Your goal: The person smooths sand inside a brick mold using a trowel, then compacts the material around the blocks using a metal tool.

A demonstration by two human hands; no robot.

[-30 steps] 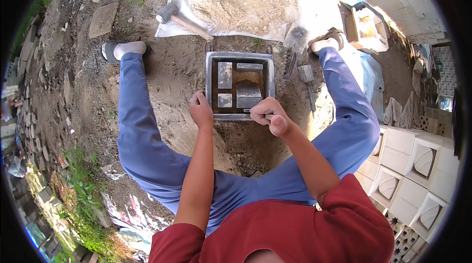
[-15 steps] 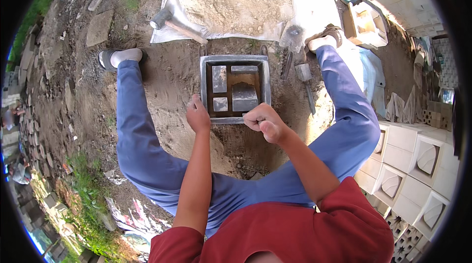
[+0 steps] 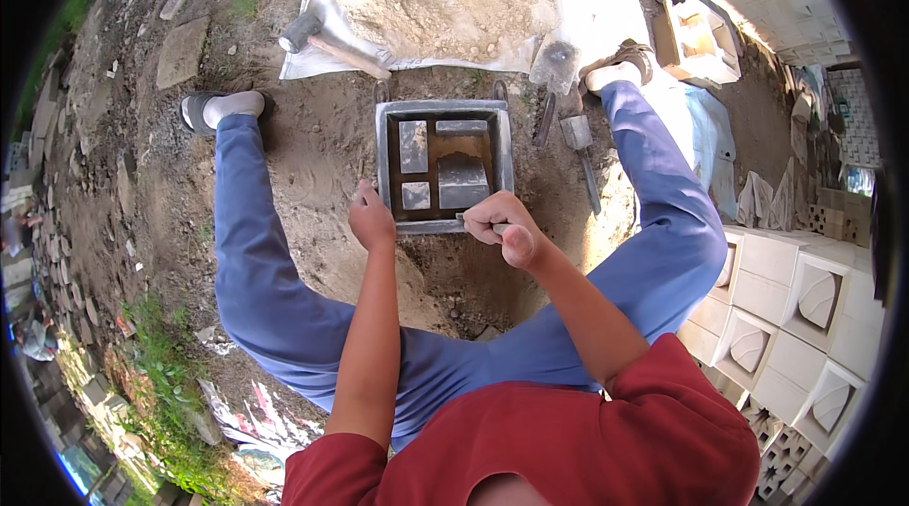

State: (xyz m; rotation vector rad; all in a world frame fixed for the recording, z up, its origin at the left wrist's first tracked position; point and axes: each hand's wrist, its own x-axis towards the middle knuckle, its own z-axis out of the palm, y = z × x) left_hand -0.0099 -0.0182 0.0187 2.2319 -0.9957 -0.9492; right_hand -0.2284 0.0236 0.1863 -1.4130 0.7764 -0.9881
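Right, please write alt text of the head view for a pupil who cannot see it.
A person's right grip is closed around a mostly hidden tool at the near edge of a grey box holding four blocks; the left grip is beside the box. Beyond lie a mallet and sand.

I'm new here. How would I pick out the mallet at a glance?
Find the big white sheet bearing a heap of pale sand. At its near left corner, beyond the dark square mould, lies the mallet. Its thick, dark, rounded head and light wooden handle set it apart from the flat-bladed trowel at the near right corner.
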